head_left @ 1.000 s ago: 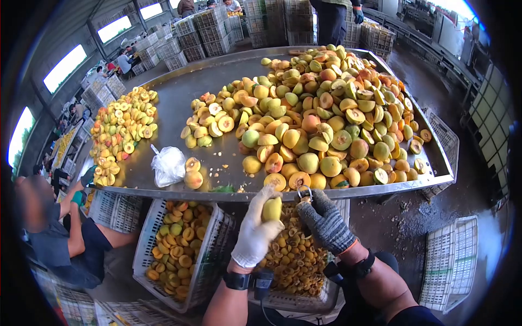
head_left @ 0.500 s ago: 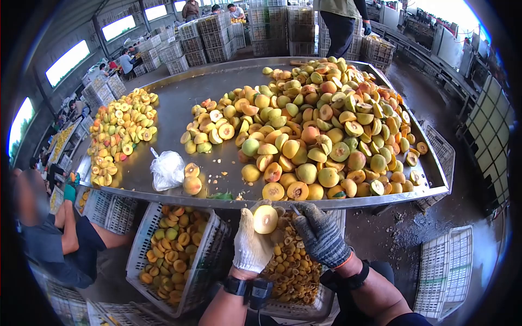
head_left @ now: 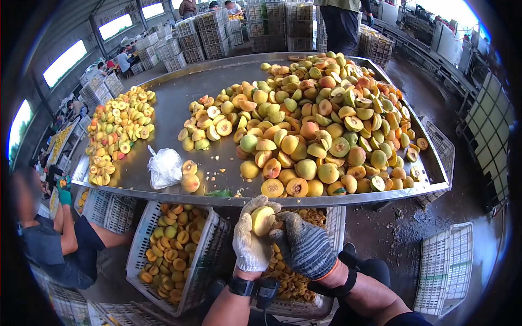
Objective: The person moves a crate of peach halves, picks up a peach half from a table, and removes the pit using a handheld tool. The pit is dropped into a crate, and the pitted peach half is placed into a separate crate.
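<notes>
My left hand (head_left: pixel 252 242), in a whitish glove, is closed round a halved yellow fruit (head_left: pixel 263 220) just below the front edge of the metal table (head_left: pixel 179 88). My right hand (head_left: pixel 305 243), in a grey striped glove, has its fingers curled against the fruit's right side; a tool, if held there, is hidden. Beneath both hands stands a crate (head_left: pixel 336 228) of small fruit pieces. A large heap of halved fruit (head_left: pixel 326 127) covers the table's right part, and a smaller heap (head_left: pixel 117 127) lies at its left.
A white plastic bag (head_left: pixel 165 169) lies on the table. Left of my arms stands a crate (head_left: pixel 213 239) of fruit halves. A seated person (head_left: pixel 51 239) is at the far left, another (head_left: pixel 340 24) stands behind the table. An upturned crate (head_left: pixel 444 269) is at the right.
My right hand has moved left and up against the fruit. The fruit has turned from facing the camera to a more sideways view. The seated person's gloved hand has shifted.
</notes>
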Motion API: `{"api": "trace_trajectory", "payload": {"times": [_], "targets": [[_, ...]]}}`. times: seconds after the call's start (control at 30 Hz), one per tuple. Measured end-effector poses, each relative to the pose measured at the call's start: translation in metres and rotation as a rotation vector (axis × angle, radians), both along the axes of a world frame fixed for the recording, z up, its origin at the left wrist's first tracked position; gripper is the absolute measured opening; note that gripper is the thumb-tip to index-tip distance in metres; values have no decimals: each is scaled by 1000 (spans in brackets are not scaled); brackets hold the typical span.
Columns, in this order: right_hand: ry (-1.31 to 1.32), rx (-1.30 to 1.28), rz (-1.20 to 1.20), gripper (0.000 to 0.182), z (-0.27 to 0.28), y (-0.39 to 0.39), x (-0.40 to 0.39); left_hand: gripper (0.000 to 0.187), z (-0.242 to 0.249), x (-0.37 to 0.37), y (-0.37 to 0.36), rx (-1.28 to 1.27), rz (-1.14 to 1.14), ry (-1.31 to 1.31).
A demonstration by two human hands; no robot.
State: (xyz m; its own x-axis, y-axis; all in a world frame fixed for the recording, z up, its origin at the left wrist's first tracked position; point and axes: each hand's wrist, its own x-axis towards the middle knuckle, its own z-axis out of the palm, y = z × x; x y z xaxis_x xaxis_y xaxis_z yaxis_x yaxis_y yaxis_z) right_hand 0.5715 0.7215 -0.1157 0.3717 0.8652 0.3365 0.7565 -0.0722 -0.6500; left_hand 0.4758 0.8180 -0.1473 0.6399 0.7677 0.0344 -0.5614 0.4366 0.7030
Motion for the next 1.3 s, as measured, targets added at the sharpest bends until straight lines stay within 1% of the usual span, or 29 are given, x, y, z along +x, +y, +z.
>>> {"api": "trace_trajectory", "payload": {"times": [0.1, 0.2, 0.43, 0.53, 0.63, 0.7, 0.83, 0.9, 0.93, 1.0, 1.03, 1.07, 1.13, 1.17, 1.2, 1.23, 1.27, 1.3], "targets": [[-44, -78, 4, 36, -4, 1, -3, 57, -1, 2, -2, -26, 46, 52], [-21, -26, 4, 38, -3, 3, -6, 57, -2, 1, -1, -41, 45, 71], [-10, -19, -32, 39, -2, 10, -14, 54, -6, 2, -2, 10, 81, 46], [2, -50, -64, 36, -3, 13, -19, 54, -7, 3, -2, 41, 95, 29], [53, -82, -51, 32, -3, 15, -24, 52, -8, 0, -2, 22, 130, 47], [48, -59, -26, 29, -9, 16, -26, 49, -11, -3, -1, 58, 158, 135], [3, -60, -12, 30, -11, 16, -30, 45, -10, -6, -1, 30, 215, 134], [-32, -52, 17, 32, -3, 15, -30, 43, -5, -10, 0, 108, 207, 149], [-30, -56, 20, 32, 2, 14, -29, 43, -6, -12, 2, 105, 209, 152], [7, -228, 75, 34, 17, 11, -21, 41, -8, -12, 6, 96, 141, 144], [5, -299, 112, 30, 19, 11, -16, 41, -10, -11, 7, 93, 136, 144], [8, -303, 107, 30, 14, 10, -13, 40, -12, -10, 7, 97, 127, 131], [-5, -211, 200, 26, -4, 11, -8, 40, -12, -5, 3, 101, 109, 122], [240, -66, 80, 24, -9, 13, -19, 40, -9, 0, 0, 248, 204, 192], [241, -63, 75, 24, -12, 11, -21, 40, -6, 3, -2, 394, 301, 261], [192, 16, 97, 24, -15, 8, -23, 42, -5, 0, -4, 328, 258, 204], [144, 93, 118, 24, -17, 6, -24, 42, -7, 0, -7, 323, 256, 207], [222, 66, 101, 24, -13, 8, -24, 44, -9, 0, -9, 300, 268, 190]]}}
